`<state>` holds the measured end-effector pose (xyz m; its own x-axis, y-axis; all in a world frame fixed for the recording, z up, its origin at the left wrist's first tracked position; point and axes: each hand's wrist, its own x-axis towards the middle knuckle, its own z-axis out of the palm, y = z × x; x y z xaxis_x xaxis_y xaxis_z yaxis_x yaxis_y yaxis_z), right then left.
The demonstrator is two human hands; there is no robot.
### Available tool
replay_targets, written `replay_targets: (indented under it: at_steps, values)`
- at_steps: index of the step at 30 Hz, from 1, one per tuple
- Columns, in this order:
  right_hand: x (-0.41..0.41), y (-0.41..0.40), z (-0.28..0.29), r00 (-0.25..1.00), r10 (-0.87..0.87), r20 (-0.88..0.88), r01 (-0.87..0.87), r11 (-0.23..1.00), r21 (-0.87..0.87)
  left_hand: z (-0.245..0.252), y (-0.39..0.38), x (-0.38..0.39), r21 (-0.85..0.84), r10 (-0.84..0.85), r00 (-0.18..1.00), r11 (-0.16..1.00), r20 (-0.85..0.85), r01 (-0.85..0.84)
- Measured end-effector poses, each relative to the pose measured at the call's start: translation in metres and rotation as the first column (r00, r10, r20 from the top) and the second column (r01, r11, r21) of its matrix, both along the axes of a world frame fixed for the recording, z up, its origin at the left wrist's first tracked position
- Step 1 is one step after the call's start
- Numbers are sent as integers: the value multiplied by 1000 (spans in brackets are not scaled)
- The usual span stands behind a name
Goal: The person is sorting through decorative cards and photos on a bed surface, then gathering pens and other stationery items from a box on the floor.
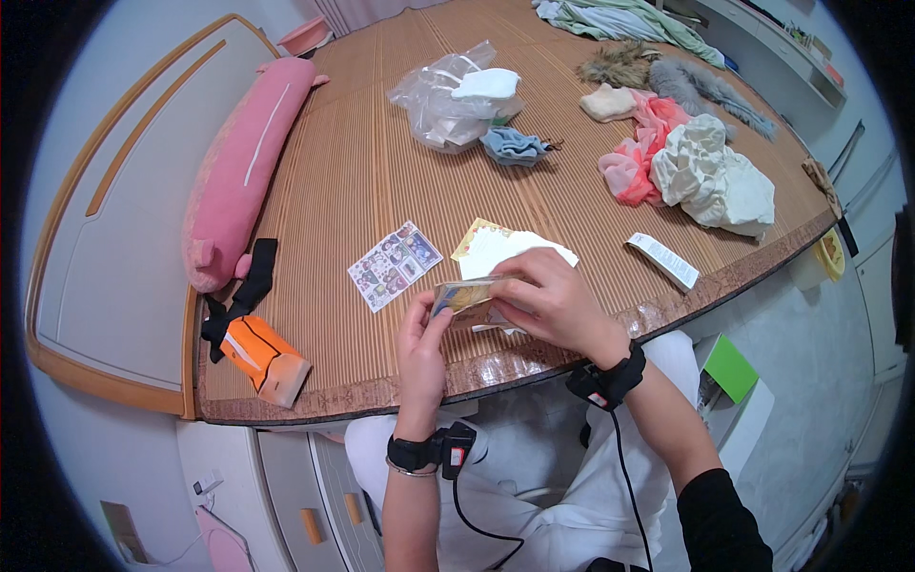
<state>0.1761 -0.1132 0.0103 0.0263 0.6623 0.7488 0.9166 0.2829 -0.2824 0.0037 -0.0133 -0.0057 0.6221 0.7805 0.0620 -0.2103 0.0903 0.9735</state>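
Observation:
My left hand (425,343) holds a small stack of printed cards (463,293) by its left end, thumb on top. At the stack's right end, the fingers of my right hand (547,304) pinch its upper edge. Just beyond my hands, several white sheets of paper (493,247) lie fanned on the bamboo mat (322,286), partly hidden by my right hand. One sheet with a yellow patterned border (477,234) shows at their far edge. To the left a sheet of cartoon stickers (395,266) lies flat. Both wrists wear black straps with cabled modules.
A small white box (663,262) lies to the right. An orange pouch (263,357) with a black strap and a long pink plush pillow (250,171) are at left. Farther back are a clear plastic bag (447,107), blue cloth (516,146), white fabric (708,179) and grey fur (708,86).

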Motion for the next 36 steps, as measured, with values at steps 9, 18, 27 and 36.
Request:
replay_targets:
  at_steps: [9, 18, 27, 36]
  values:
    - [-13, 0, -3, 999, -1, -40, -1, 998, -67, 16, -12, 9, 177, 98, 993, 980, -63, -85]
    - [-8, -2, 0, 997, -65, -48, 61, 995, -76, -11, -4, 10, 158, 125, 978, 982, -166, -99]
    - [-17, -2, -4, 975, 52, -217, -88, 983, -159, 1, -9, 11, 208, 146, 986, 970, -81, -126]
    - [-47, 4, -18, 959, 113, -261, -163, 970, -181, -6, 1, -13, 229, 242, 961, 951, -134, -208]
